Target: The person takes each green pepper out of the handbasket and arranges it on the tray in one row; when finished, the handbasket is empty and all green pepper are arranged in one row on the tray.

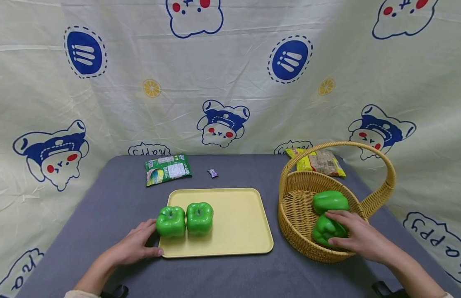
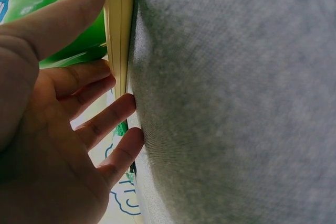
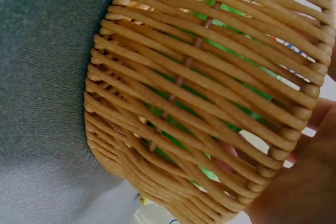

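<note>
Two glossy green bell peppers, a left one [image 1: 170, 222] and a right one [image 1: 199, 218], stand side by side on the left part of a pale yellow tray [image 1: 239, 223]. At the tray's left edge is my left hand [image 1: 135, 244]; its thumb touches the rim [image 2: 119, 30] and its other fingers extend loosely beside it. Inside a wicker basket [image 1: 302, 238] lie two more green peppers. My right hand [image 1: 358, 236] reaches over the basket's rim and grips the nearer pepper [image 1: 324, 231] between thumb and fingers. The farther pepper [image 1: 330, 201] lies just behind it. Wickerwork [image 3: 210, 87] partly hides the peppers in the right wrist view.
A green snack packet [image 1: 168, 169] and a small purple wrapped sweet [image 1: 213, 173] lie behind the tray. Behind the basket is a yellow packet [image 1: 319, 162]. The basket's tall handle [image 1: 388, 174] arches over it. A grey cloth [image 1: 230, 275] covers the table; a printed curtain hangs behind.
</note>
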A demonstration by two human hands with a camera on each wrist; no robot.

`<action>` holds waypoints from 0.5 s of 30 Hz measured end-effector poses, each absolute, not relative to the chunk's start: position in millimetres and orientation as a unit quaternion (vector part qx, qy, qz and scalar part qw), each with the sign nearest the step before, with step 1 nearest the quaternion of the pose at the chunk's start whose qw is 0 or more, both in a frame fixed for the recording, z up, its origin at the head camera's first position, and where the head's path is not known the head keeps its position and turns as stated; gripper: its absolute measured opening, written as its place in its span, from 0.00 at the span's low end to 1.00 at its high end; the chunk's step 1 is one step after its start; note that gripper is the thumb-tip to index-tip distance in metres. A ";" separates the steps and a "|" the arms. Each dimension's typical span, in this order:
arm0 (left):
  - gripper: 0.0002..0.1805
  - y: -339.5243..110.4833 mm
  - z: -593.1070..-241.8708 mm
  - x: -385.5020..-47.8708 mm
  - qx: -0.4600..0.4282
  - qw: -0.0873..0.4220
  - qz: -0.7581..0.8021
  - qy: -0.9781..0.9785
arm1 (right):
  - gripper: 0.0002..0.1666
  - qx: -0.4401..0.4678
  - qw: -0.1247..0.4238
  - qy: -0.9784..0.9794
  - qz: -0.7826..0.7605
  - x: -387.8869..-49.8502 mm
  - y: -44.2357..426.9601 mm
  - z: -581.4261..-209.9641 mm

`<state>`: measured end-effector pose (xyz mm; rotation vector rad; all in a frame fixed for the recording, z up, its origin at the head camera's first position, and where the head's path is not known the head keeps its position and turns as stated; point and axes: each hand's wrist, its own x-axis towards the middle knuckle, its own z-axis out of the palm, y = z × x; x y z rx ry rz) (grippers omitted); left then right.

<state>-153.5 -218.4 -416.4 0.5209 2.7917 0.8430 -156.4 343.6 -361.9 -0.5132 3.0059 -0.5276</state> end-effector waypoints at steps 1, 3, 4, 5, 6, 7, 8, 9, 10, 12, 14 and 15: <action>0.43 -218.4 -416.2 -153.5 0.175 0.089 0.283 0.939 | 0.43 -0.168 0.024 0.971 -0.169 -156.6 343.2 -361.7; 0.43 -218.1 -415.9 -153.5 0.174 0.090 0.282 0.939 | 0.44 -0.174 0.027 0.970 -0.165 -157.1 342.9 -361.5; 0.43 -218.1 -415.8 -153.5 0.173 0.091 0.282 0.939 | 0.45 -0.177 0.030 0.970 -0.163 -157.4 342.8 -361.5; 0.43 -218.0 -415.7 -153.5 0.172 0.092 0.282 0.939 | 0.44 -0.180 0.032 0.970 -0.161 -157.5 342.6 -361.6; 0.44 -218.0 -415.7 -153.5 0.171 0.094 0.282 0.939 | 0.44 -0.182 0.035 0.970 -0.160 -157.5 342.5 -361.6; 0.44 -218.0 -415.8 -153.6 0.170 0.094 0.282 0.939 | 0.44 -0.184 0.037 0.969 -0.160 -157.5 342.5 -361.6; 0.44 -218.0 -415.8 -153.6 0.170 0.095 0.282 0.939 | 0.43 -0.185 0.037 0.969 -0.161 -157.4 342.4 -361.7; 0.44 -218.1 -416.0 -153.7 0.172 0.094 0.282 0.939 | 0.43 -0.187 0.035 0.969 -0.159 -157.4 342.4 -361.8; 0.43 -218.1 -416.0 -153.7 0.173 0.092 0.282 0.939 | 0.42 -0.188 0.034 0.969 -0.159 -157.3 342.2 -361.8; 0.43 -218.2 -416.3 -153.8 0.175 0.090 0.281 0.939 | 0.41 -0.188 0.028 0.969 -0.161 -157.1 341.5 -361.8; 0.43 -218.2 -416.6 -153.9 0.176 0.089 0.282 0.939 | 0.41 -0.187 0.022 0.968 -0.163 -156.9 340.5 -361.8; 0.43 -218.3 -416.8 -153.9 0.176 0.089 0.282 0.939 | 0.41 -0.186 0.020 0.968 -0.165 -156.8 339.9 -361.7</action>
